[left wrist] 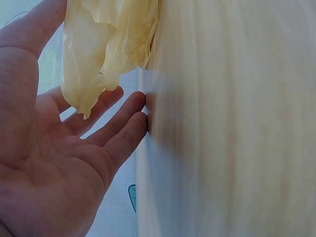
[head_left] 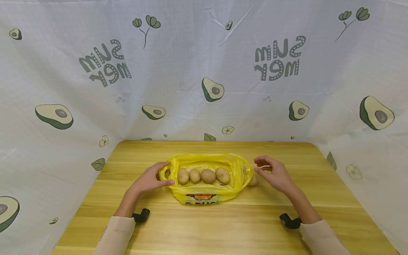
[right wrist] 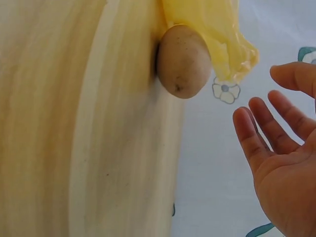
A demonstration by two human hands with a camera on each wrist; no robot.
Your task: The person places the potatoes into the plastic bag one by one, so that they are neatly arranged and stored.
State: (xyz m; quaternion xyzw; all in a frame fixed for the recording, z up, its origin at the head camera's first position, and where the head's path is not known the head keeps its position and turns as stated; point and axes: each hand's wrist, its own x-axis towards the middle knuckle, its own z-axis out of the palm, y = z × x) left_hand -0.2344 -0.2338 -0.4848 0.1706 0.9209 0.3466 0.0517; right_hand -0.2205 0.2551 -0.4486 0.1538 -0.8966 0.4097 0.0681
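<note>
A yellow plastic bag (head_left: 204, 191) with dark print on its front stands with its mouth spread wide. Inside it, several potatoes (head_left: 208, 176) lie in a row. Outside the bag, under its right handle, another potato (right wrist: 184, 61) rests on the table, partly hidden by the handle in the head view. My left hand (head_left: 149, 180) is at the bag's left side, thumb and fingers spread around the left handle (left wrist: 89, 74) without closing on it. To the right of the right handle, my right hand (head_left: 275, 174) is held apart from the bag, fingers loosely bent and holding nothing.
Everything stands on a wood-grain table (head_left: 204, 230). Behind and beside it hangs a white curtain (head_left: 178, 71) printed with avocados and flowers. A black device (head_left: 141, 215) is strapped at the left wrist, another black device (head_left: 290, 221) at the right.
</note>
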